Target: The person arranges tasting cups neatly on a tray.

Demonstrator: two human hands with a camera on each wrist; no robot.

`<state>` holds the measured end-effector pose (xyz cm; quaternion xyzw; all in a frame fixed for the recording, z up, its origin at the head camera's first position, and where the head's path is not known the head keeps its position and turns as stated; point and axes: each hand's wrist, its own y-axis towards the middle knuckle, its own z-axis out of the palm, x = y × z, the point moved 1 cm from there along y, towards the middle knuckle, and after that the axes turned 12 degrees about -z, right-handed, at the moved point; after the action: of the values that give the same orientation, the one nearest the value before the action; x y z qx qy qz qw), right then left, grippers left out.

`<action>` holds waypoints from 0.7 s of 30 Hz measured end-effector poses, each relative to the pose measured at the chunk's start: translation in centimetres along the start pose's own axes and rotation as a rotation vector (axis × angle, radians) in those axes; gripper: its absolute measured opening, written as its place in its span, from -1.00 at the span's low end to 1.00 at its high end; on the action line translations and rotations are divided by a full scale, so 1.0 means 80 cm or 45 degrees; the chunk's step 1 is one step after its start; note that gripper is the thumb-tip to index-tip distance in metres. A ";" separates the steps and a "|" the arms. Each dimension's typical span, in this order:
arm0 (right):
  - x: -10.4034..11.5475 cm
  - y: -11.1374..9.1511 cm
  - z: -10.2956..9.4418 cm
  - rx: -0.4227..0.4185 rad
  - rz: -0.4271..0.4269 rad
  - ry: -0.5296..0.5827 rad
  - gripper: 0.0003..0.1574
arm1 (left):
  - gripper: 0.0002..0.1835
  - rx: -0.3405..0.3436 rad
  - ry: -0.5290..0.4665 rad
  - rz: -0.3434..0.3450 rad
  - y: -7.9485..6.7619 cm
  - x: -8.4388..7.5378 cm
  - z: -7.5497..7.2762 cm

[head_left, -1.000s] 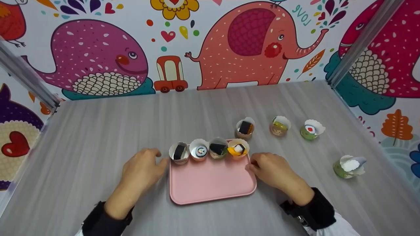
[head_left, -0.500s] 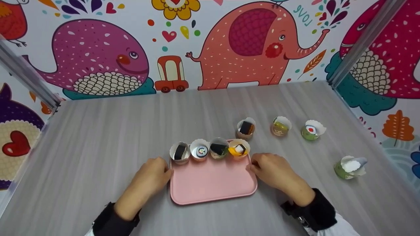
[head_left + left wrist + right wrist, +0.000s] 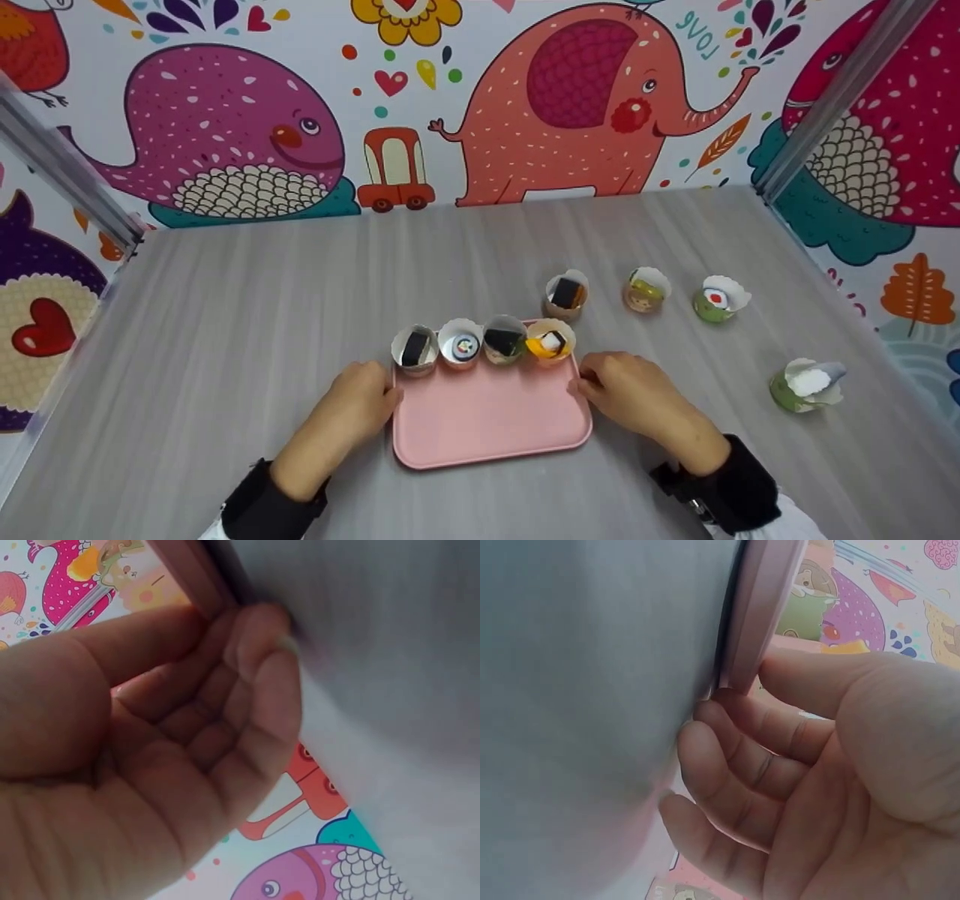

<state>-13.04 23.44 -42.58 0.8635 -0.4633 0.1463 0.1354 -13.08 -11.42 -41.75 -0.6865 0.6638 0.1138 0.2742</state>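
Observation:
A pink rectangular tray (image 3: pixel 491 420) lies on the table with a row of several scalloped paper cups along its far edge. Each cup holds a small piece that looks like toy sushi: a black-wrapped piece (image 3: pixel 415 349) at the left end, then a round roll (image 3: pixel 465 346), a dark piece (image 3: pixel 504 342), and a yellow-and-white piece (image 3: pixel 552 342). My left hand (image 3: pixel 360 401) pinches the tray's left rim; its wrist view shows thumb and curled fingers at the pink edge (image 3: pixel 191 574). On the opposite side my right hand (image 3: pixel 630 390) pinches the right rim, thumb above and fingers below.
Behind the tray's far right corner stands a paper cup with a black-and-orange piece (image 3: pixel 566 294). Further right are a cup with a yellow-green piece (image 3: pixel 645 291), a green cup (image 3: pixel 716 304) and another green cup (image 3: pixel 802 386). A cartoon-printed wall (image 3: pixel 405 90) borders the table.
My left hand has come in from beside the tray and taken hold of its left rim. The right hand has stayed on the right rim, and the cups keep their places.

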 end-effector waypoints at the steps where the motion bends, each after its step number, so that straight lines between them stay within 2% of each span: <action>1: 0.000 -0.001 -0.001 -0.002 0.008 -0.004 -0.79 | -0.48 0.004 -0.004 -0.004 0.000 0.000 0.000; 7: -0.003 -0.010 -0.015 -0.081 0.015 -0.040 -0.83 | -0.48 0.016 -0.018 -0.018 -0.001 0.001 -0.001; 12: -0.009 -0.025 -0.028 -0.231 -0.013 -0.085 -0.81 | -0.48 0.019 -0.018 -0.043 -0.002 0.002 -0.002; 17: -0.026 -0.052 -0.040 -0.410 -0.090 -0.164 -0.51 | -0.49 0.020 -0.011 -0.056 -0.002 0.002 -0.002; 21: -0.042 -0.081 -0.052 -0.419 -0.045 -0.191 -0.20 | -0.51 0.036 -0.011 -0.060 -0.001 -0.001 0.001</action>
<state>-9.90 31.02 -40.70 0.8462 -0.4746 0.0015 0.2423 -13.01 -11.35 -41.76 -0.6976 0.6477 0.1008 0.2892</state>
